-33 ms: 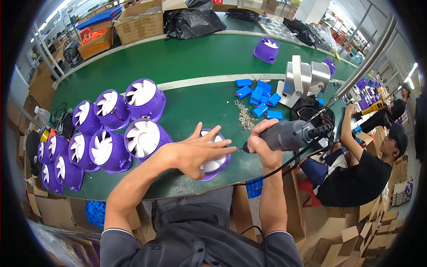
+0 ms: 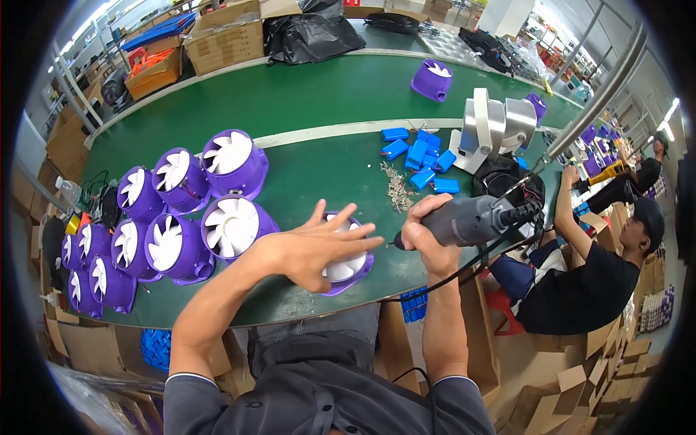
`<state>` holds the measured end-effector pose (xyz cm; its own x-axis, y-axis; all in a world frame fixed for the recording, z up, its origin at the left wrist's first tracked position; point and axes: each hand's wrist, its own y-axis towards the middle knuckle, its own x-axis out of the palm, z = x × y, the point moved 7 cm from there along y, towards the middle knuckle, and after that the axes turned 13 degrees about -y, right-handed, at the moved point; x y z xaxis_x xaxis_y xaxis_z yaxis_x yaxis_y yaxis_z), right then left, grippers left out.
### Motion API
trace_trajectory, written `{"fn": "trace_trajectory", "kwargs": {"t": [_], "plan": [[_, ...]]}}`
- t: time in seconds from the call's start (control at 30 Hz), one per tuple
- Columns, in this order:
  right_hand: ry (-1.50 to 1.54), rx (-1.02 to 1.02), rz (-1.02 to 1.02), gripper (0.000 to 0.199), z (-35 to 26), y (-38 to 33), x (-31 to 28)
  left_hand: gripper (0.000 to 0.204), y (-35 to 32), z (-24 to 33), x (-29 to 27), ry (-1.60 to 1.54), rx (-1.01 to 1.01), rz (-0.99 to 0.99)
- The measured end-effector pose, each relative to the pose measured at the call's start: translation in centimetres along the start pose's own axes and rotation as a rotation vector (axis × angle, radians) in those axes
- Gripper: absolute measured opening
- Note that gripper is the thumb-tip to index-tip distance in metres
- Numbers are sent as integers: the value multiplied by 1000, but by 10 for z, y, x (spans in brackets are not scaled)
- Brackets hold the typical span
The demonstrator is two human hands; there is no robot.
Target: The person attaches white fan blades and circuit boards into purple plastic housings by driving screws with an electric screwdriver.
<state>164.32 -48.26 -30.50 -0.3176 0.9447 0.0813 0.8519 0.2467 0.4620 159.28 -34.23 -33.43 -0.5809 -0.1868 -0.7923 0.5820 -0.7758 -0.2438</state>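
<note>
With fingers spread, my left hand [image 2: 304,254] lies over a purple round fan housing [image 2: 349,281] with white blades, close to the bench's near edge. The palm and fingers hide much of this fan. My right hand [image 2: 429,243] is wrapped round a dark grey corded electric screwdriver [image 2: 467,220]. Its tip points left, just beside the fan and apart from it. A scatter of small screws [image 2: 398,190] lies beyond the screwdriver. Blue wrapped battery packs [image 2: 417,154] sit in a loose pile behind the screws.
Several more purple fans [image 2: 235,226] stand grouped to the left on the green bench [image 2: 304,170]. A silver lamp-like metal fixture [image 2: 484,127] stands at the right. Another purple fan [image 2: 433,81] is farther back. A co-worker [image 2: 591,279] sits at the right. The screwdriver's cable crosses the bench edge.
</note>
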Motion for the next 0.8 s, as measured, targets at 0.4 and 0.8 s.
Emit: {"fn": "trace_trajectory", "kwargs": {"t": [0.4, 0.8], "plan": [[70, 53, -147, 24, 5, -16, 21, 93, -7, -15, 8, -57, -245, 335], [-22, 101, -104, 25, 15, -18, 23, 93, -10, -15, 7, -73, -264, 317]]}}
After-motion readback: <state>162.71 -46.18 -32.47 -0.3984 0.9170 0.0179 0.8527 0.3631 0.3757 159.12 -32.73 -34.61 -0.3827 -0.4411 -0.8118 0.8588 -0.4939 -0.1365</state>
